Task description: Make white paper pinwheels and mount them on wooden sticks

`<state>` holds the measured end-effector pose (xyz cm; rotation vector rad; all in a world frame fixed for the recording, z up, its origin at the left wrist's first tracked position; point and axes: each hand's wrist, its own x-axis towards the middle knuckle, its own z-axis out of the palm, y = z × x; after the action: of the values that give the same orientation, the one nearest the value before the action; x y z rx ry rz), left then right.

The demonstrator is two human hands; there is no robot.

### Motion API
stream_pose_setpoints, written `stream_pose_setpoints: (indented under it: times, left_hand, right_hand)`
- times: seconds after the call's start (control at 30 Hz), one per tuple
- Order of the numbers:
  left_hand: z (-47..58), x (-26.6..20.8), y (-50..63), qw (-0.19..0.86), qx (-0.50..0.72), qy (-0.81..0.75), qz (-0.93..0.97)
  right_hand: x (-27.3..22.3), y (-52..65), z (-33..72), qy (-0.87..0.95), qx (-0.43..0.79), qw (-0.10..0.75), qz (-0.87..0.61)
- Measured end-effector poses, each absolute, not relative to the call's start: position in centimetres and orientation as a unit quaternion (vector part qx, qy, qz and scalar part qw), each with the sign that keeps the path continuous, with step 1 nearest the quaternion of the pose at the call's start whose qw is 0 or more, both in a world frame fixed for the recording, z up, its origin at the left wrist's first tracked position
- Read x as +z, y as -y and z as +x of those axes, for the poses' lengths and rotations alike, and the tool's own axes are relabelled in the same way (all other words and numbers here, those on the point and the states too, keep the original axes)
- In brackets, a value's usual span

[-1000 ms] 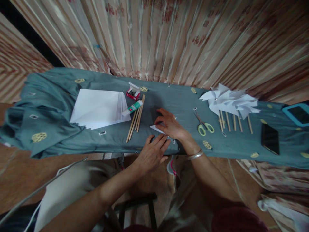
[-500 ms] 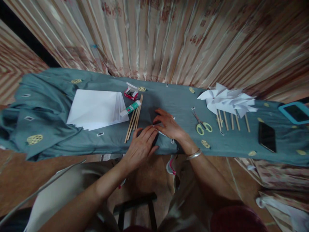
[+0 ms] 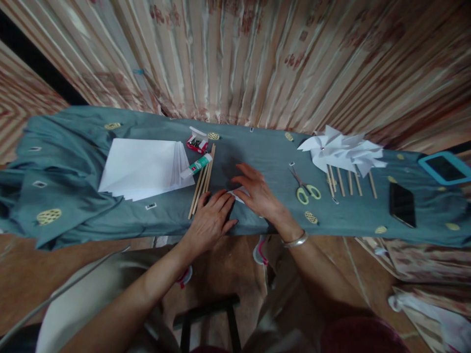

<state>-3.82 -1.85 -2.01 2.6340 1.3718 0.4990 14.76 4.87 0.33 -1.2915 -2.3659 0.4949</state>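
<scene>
A small folded piece of white paper [image 3: 241, 195] lies on the cloth between my hands, mostly covered by them. My left hand [image 3: 211, 218] rests flat at its left end, with fingers stretched out and the thumb apart. Over the right part of the paper is my right hand [image 3: 259, 193], its fingers spread and slightly bent. Just left of my left hand are several thin wooden sticks [image 3: 201, 184], and a glue stick [image 3: 196, 165] touches them. Scissors with yellow-green handles [image 3: 303, 189] lie to the right of my right hand.
A stack of white paper [image 3: 142, 164] spreads on the left, near a small open red box [image 3: 197, 142]. Several white paper pinwheels on sticks [image 3: 342, 149] lie at the right, beside a black phone [image 3: 402, 205] and a blue-framed device [image 3: 446, 167]. A curtain [image 3: 228, 63] hangs behind.
My right hand's fingers have lifted and spread, and more of the paper shows beneath them. My left hand has shifted slightly left. The whole view has moved a little.
</scene>
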Motion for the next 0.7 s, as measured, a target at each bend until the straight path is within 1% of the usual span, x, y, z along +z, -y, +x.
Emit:
stream_pose_setpoints:
  times: [0.1,0.17,0.47,0.7]
  left_hand:
    - [-3.8,-1.9,1.7,0.070,0.160,-0.456,0.872]
    - [-3.8,-1.8,1.6,0.072,0.157,-0.455,0.873]
    - [-3.9,-1.8,1.4,0.059,0.163,-0.448,0.877]
    - [-4.0,-1.8,1.4,0.049,0.155,-0.440,0.883]
  right_hand:
    - [1.2,-2.7,15.5,0.843,0.147,0.221,-0.468]
    - [1.5,-1.2,16.1,0.845,0.132,0.221,-0.468]
    - [0.1,2.0,16.7,0.899,0.043,0.107,-0.422]
    - [-0.7,2.2,17.3,0.893,0.024,0.079,-0.443]
